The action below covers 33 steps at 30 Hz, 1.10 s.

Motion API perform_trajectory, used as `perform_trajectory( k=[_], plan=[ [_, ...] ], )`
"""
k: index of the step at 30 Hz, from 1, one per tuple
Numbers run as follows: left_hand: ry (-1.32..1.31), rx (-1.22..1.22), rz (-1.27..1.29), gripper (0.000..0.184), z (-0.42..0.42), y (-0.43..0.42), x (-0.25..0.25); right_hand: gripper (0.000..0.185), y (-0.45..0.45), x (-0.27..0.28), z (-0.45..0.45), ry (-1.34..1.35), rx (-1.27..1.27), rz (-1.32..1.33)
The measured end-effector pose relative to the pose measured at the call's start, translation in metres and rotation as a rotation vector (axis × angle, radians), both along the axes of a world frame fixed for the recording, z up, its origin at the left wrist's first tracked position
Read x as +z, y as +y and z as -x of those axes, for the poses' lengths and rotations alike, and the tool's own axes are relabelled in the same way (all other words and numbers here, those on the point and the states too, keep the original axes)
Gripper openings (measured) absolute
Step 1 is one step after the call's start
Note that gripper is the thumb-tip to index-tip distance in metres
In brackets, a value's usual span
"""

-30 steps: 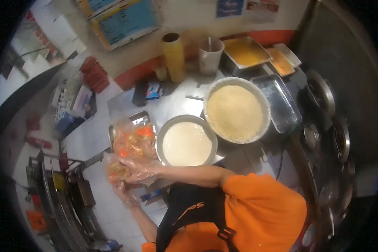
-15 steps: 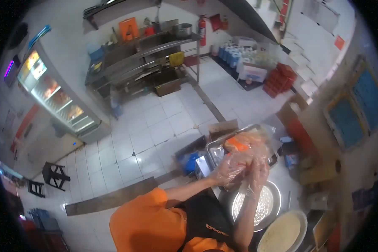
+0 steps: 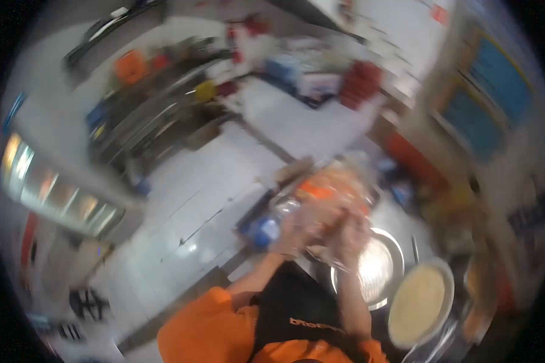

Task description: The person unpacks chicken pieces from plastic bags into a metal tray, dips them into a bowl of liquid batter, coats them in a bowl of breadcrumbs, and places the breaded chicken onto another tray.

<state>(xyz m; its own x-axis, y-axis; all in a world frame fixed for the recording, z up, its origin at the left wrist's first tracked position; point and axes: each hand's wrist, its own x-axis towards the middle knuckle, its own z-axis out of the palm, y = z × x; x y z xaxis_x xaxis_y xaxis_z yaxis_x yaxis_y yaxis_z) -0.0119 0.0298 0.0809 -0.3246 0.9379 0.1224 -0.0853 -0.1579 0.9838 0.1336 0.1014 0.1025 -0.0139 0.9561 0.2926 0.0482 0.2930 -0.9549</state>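
Observation:
My left hand (image 3: 306, 224) and my right hand (image 3: 350, 239), both in clear plastic gloves, are close together and smeared by motion. They are at the near side of a clear plastic bag (image 3: 327, 184) with orange and pale contents, which lies over a metal tray. What the fingers hold cannot be made out. Just right of my right hand is a round metal bowl of white batter (image 3: 378, 269), partly behind my forearm. Beyond it stands a larger bowl of pale yellow crumbs (image 3: 419, 305).
A lit display fridge (image 3: 57, 187) stands at the left. Metal shelving (image 3: 157, 103) is at the upper left, over a white tiled floor (image 3: 206, 193). Red stacked crates (image 3: 361, 85) sit at the top. Blue framed boards (image 3: 496, 85) hang on the right wall.
The view has swung from the worktop to the room, then shifted slightly further. My hands have moved from beside the bag to its near edge, close together.

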Motion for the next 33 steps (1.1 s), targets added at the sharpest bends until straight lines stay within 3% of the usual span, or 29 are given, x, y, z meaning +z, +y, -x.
perform_trajectory(
  k=[2, 4, 5, 7, 8, 9, 11, 13, 15, 16, 18, 20, 21, 23, 27, 30, 33],
  plan=[
    [-0.005, -0.015, 0.024, 0.043, 0.0, -0.012, 0.002, 0.025, -0.025, 0.044, 0.011, -0.086, 0.082, 0.019],
    [0.085, 0.003, 0.0, 0.052, 0.004, -0.019, -0.002, 0.022, -0.035, 0.046, 0.017, 0.159, 0.139, 0.054],
    [0.382, 0.182, 0.033, 0.051, 0.006, -0.018, 0.005, 0.021, -0.04, 0.047, 0.019, 0.281, 0.166, 0.071],
    [0.498, 0.297, 0.092, 0.055, 0.014, -0.02, 0.021, 0.022, -0.035, 0.026, 0.021, 0.085, 0.112, -0.083],
    [0.322, 0.226, 0.157, 0.056, 0.019, -0.022, 0.025, 0.024, -0.038, 0.046, 0.018, 0.081, 0.123, -0.062],
    [0.51, 0.216, 0.134, 0.056, 0.028, -0.025, 0.016, 0.024, -0.037, 0.041, 0.019, 0.074, 0.065, -0.052],
    [0.543, 0.196, 0.078, 0.054, 0.033, -0.024, 0.01, 0.03, -0.035, 0.029, 0.023, 0.294, 0.154, 0.062],
    [0.384, 0.1, 0.06, 0.053, 0.027, -0.014, 0.009, 0.032, -0.029, 0.038, 0.013, 0.253, 0.143, 0.069],
    [0.386, 0.261, -0.049, 0.052, 0.034, -0.011, -0.004, 0.035, -0.03, 0.033, 0.013, 0.211, 0.129, 0.097],
    [0.38, 0.207, -0.05, 0.052, 0.031, -0.007, 0.0, 0.036, -0.03, 0.029, 0.017, 0.194, 0.099, 0.06],
    [0.435, 0.313, -0.274, 0.032, 0.029, -0.001, 0.011, 0.038, -0.03, 0.025, 0.006, 0.171, 0.042, 0.021],
    [0.488, 0.362, -0.321, 0.033, 0.025, 0.011, 0.019, 0.031, -0.03, 0.037, -0.016, 0.19, 0.372, 0.169],
    [0.51, 0.364, -0.32, 0.033, 0.024, 0.015, 0.021, 0.031, -0.028, 0.035, -0.019, 0.183, 0.34, 0.162],
    [0.536, 0.351, -0.326, 0.033, 0.023, 0.024, 0.027, 0.025, -0.024, 0.026, -0.007, 0.174, 0.487, -0.122],
    [0.561, 0.303, -0.366, 0.034, 0.016, 0.045, 0.04, 0.02, -0.019, 0.001, 0.03, -0.033, 0.15, -0.212],
    [0.582, 0.259, -0.391, 0.035, 0.008, 0.058, 0.047, 0.023, -0.02, 0.036, 0.022, 0.316, 0.204, 0.061],
    [0.596, 0.203, -0.425, 0.036, 0.002, 0.068, 0.053, 0.023, -0.021, 0.051, 0.012, 0.472, 0.248, -0.153]
  ],
)
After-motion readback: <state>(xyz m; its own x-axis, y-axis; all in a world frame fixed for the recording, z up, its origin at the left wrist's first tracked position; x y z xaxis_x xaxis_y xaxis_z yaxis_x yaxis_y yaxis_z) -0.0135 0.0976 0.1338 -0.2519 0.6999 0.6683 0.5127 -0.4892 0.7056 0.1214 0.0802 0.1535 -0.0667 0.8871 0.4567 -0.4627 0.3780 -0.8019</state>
